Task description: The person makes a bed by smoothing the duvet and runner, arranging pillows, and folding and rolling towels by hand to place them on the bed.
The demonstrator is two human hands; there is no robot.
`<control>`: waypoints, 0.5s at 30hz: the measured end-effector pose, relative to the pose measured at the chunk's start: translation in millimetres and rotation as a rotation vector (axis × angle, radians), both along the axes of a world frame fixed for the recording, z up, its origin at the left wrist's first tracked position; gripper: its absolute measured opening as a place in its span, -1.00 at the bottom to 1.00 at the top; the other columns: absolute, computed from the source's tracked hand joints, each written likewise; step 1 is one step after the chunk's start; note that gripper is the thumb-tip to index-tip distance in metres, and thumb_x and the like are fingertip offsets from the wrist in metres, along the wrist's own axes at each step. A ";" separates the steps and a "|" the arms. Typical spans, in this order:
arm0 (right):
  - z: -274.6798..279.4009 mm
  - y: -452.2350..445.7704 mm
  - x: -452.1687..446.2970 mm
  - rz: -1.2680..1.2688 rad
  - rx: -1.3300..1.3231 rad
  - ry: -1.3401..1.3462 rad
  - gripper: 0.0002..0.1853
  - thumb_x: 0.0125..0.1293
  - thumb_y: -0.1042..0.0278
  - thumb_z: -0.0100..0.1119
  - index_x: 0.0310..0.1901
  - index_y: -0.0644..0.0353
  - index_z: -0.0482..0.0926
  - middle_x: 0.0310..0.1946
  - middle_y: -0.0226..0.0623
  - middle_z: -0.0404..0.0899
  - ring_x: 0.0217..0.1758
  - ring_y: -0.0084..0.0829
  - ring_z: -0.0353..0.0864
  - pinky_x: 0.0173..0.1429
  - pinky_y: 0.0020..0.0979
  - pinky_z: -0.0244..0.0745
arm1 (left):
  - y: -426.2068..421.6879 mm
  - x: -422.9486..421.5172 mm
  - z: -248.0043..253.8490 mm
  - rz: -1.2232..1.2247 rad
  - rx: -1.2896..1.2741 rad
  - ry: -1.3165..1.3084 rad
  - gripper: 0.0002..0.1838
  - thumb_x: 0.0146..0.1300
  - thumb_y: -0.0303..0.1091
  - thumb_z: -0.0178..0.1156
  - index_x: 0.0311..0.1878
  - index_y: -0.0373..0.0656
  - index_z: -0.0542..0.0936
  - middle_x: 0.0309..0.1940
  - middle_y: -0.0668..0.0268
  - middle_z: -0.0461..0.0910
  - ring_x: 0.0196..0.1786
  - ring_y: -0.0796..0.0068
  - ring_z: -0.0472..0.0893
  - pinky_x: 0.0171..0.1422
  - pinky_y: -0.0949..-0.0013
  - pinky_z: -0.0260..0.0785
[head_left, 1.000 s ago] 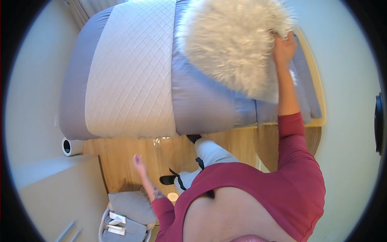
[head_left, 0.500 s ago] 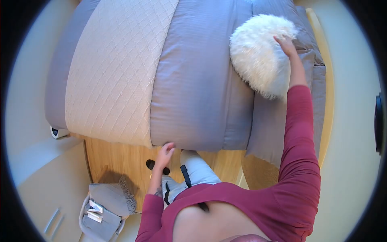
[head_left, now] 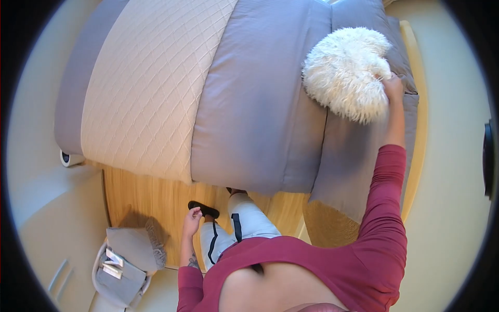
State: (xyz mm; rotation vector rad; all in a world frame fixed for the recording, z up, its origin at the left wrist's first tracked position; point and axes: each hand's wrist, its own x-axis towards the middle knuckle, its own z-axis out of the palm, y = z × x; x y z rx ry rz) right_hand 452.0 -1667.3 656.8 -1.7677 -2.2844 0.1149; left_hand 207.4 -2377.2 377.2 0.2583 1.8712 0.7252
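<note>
A round, fluffy white cushion [head_left: 345, 73] sits near the head end of the bed, against the grey pillows [head_left: 358, 156]. My right hand [head_left: 393, 89] grips its right edge, where the fur is pulled into a dent; some fingers are hidden in the pile. My left hand [head_left: 193, 221] hangs low beside my leg, apart from the bed, its fingers loosely bent with nothing in them. Under the cushion spreads a smooth grey duvet [head_left: 254, 104]. Across the foot half lies a beige throw [head_left: 148, 93] with a diamond pattern.
A light wooden headboard [head_left: 416, 125] borders the bed on the right. At lower left, a grey chair [head_left: 99, 270] carries a fringed grey blanket [head_left: 136, 247] and small white items [head_left: 113, 265]. Wooden floor [head_left: 150, 195] and a round woven piece [head_left: 327, 223] lie below the bed's edge.
My right hand has slid from the cushion's top to its right edge and closed on it, denting it. My left hand has drawn back from the bed's edge, down and left.
</note>
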 end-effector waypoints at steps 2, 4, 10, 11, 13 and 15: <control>3.6 6.4 3.4 0.019 -0.100 -0.104 -0.47 -0.05 0.00 0.31 -0.15 0.27 0.55 -0.27 -0.26 0.61 -0.26 -0.45 0.55 -0.13 -0.32 0.40 | -20.9 4.1 -20.4 0.162 0.053 -0.040 -0.70 0.18 -0.39 0.09 -0.02 -0.28 0.46 -0.21 0.19 0.56 -0.15 0.43 0.55 -0.02 0.42 0.37; -20.9 31.7 23.5 0.258 -0.108 0.084 -0.41 -0.04 -0.03 0.30 -0.09 0.30 0.52 -0.17 -0.20 0.58 -0.16 -0.42 0.53 -0.04 -0.30 0.36 | -47.0 9.1 -33.8 0.200 0.005 -0.033 -0.68 0.19 -0.38 0.09 0.02 -0.27 0.45 -0.14 0.17 0.54 -0.09 0.45 0.53 0.02 0.42 0.36; -37.2 18.4 -22.6 0.344 0.623 -0.270 -0.33 -0.03 -0.24 0.18 -0.07 0.23 0.52 -0.17 -0.03 0.55 -0.14 -0.09 0.54 -0.03 -0.16 0.41 | -128.2 26.6 -6.6 0.337 -0.038 0.137 -0.64 0.19 -0.12 0.07 -0.12 -0.22 0.52 -0.23 0.10 0.58 -0.19 0.26 0.57 -0.10 0.27 0.38; -37.7 -37.4 -65.7 0.348 0.731 -0.241 -0.37 -0.03 -0.21 0.20 -0.09 0.19 0.54 -0.22 -0.07 0.58 -0.20 -0.13 0.55 -0.08 -0.19 0.43 | -145.3 32.5 9.4 0.378 -0.146 0.162 -0.64 0.15 -0.12 0.09 -0.16 -0.24 0.53 -0.26 0.07 0.58 -0.22 0.23 0.57 -0.13 0.26 0.39; -78.7 -109.9 -147.5 0.447 0.341 -0.076 -0.58 0.06 0.00 0.18 -0.15 0.15 0.58 -0.19 -0.16 0.57 -0.15 -0.20 0.51 -0.06 -0.19 0.40 | -194.1 52.3 4.9 0.535 -0.170 0.171 -0.63 0.12 -0.14 0.11 -0.12 -0.24 0.53 -0.25 0.09 0.59 -0.21 0.25 0.58 -0.10 0.29 0.39; -154.7 -208.5 -207.9 0.916 0.275 0.096 -0.78 0.15 0.28 0.11 -0.22 0.17 0.60 -0.14 -0.16 0.54 -0.09 -0.26 0.48 0.03 -0.24 0.34 | -237.3 59.3 3.5 0.646 -0.186 0.163 -0.60 0.12 -0.15 0.12 -0.07 -0.25 0.51 -0.20 0.08 0.57 -0.16 0.24 0.57 -0.06 0.30 0.38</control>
